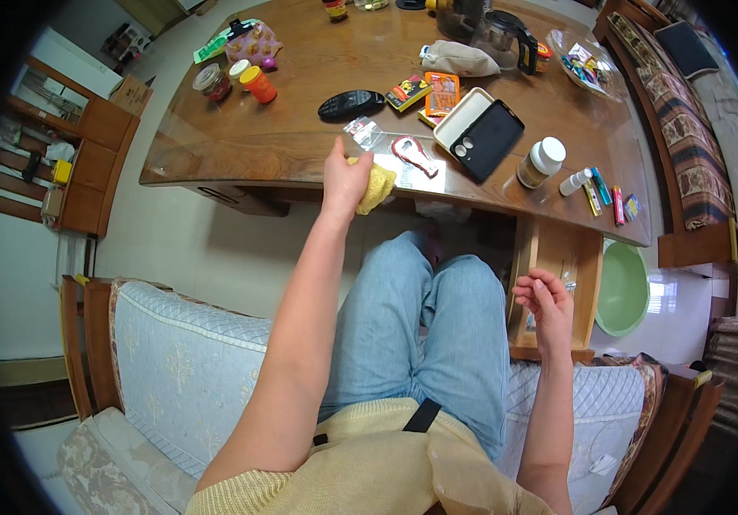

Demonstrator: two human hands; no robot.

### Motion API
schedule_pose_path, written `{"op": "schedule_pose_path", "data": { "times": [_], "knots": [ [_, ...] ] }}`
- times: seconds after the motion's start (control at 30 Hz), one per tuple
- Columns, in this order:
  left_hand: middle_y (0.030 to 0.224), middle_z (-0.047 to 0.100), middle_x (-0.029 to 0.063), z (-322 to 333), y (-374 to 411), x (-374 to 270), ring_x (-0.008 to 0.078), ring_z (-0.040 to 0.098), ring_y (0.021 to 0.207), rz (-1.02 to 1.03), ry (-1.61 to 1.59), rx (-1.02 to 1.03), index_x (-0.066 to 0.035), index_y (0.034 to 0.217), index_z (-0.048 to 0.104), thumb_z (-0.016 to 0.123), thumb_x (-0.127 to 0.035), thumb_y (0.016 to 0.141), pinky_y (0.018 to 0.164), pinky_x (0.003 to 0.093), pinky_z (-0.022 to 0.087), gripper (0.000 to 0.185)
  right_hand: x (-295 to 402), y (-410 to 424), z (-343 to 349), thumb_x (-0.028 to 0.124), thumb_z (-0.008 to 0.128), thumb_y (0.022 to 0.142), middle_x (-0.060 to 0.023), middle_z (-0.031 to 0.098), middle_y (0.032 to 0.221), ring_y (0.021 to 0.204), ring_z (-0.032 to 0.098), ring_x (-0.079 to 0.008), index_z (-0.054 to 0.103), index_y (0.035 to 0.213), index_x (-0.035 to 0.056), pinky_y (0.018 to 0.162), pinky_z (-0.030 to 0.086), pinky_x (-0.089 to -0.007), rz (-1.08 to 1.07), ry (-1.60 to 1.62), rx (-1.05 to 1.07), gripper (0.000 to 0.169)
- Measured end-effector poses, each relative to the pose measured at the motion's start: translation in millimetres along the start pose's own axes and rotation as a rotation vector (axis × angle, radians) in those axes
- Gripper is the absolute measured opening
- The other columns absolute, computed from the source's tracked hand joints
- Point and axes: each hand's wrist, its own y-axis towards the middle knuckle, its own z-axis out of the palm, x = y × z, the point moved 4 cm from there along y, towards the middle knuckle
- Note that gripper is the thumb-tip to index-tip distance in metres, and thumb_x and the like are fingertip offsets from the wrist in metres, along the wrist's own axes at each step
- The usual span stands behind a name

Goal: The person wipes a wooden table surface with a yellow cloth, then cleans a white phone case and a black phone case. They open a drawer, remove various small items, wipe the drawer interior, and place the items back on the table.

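My left hand [347, 177] grips a crumpled yellow cloth [377, 188] at the near edge of the wooden table [266, 154]. Just beyond the cloth lie a small clear plastic bag [364, 132] and a red-and-white bottle opener or similar tool [414, 154]. My right hand [544, 299] hangs over the pulled-out wooden drawer [586, 283], fingers loosely curled and apart, with nothing seen in it. A few small things lie inside the drawer, partly hidden by that hand. An open white case [462, 122] with a black phone or phone case [488, 140] rests on the table.
A black remote control [350, 105], small boxes [407, 93], a lidded pill bottle [541, 162], a small white bottle [575, 182] and lighter-like sticks stand or lie on the table. Farther off are jars [257, 84] and a glass pot [501, 40]. A green basin [622, 288] sits right of the drawer.
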Motion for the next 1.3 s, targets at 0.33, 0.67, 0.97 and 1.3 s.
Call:
{"op": "schedule_pose_path", "data": {
  "times": [0.33, 0.67, 0.97, 1.3],
  "knots": [
    [0.096, 0.07, 0.008, 110.9, -189.2, -41.7, 0.024, 0.069, 0.083, -0.856, -0.764, 0.844, -0.005, 0.111, 0.069, 0.059, -0.032, 0.096, 0.064, 0.0351, 0.055, 0.032, 27.0, -6.0, -97.0, 0.01, 0.057, 0.101, -0.0099, 0.07, 0.101, 0.088, 0.067, -0.0137, 0.063, 0.12, -0.0023, 0.078, 0.054, -0.0257, -0.269, -0.176, -0.26, 0.023],
    [0.127, 0.059, 0.0135, 174.0, -258.5, -45.0, 0.0297, 0.063, 0.109, -0.791, -0.909, 0.915, -0.007, 0.134, 0.052, 0.066, -0.019, 0.092, 0.071, 0.0392, 0.059, 0.046, -23.8, -12.5, -173.4, 0.013, 0.073, 0.083, -0.0152, 0.069, 0.106, 0.096, 0.069, -0.0262, 0.066, 0.118, 0.0044, 0.083, 0.055, -0.0386, -0.122, -1.131, -0.337, 0.037],
    [0.107, 0.061, 0.0157, 176.3, -254.3, -48.2, 0.0329, 0.062, 0.097, 0.652, 0.053, 0.639, -0.004, 0.122, 0.058, 0.071, 0.007, 0.067, 0.088, 0.0366, 0.05, 0.058, -65.2, 29.2, -149.6, 0.018, 0.087, 0.068, -0.0188, 0.051, 0.129, 0.101, 0.066, -0.0374, 0.052, 0.125, 0.0078, 0.084, 0.057, -0.0454, 0.137, -1.664, -0.201, 0.068],
    [0.11, 0.06, 0.018, 182.9, -260.1, -41.4, 0.0408, 0.062, 0.097, 0.717, 0.099, 0.594, -0.009, 0.121, 0.06, 0.072, 0.004, 0.065, 0.079, 0.0413, 0.055, 0.059, -68.9, 30.7, -156.6, 0.019, 0.082, 0.077, -0.0212, 0.061, 0.113, 0.092, 0.069, -0.0374, 0.059, 0.105, 0.0017, 0.078, 0.058, -0.0446, -0.017, -1.525, -0.226, 0.04]
  ]
}}
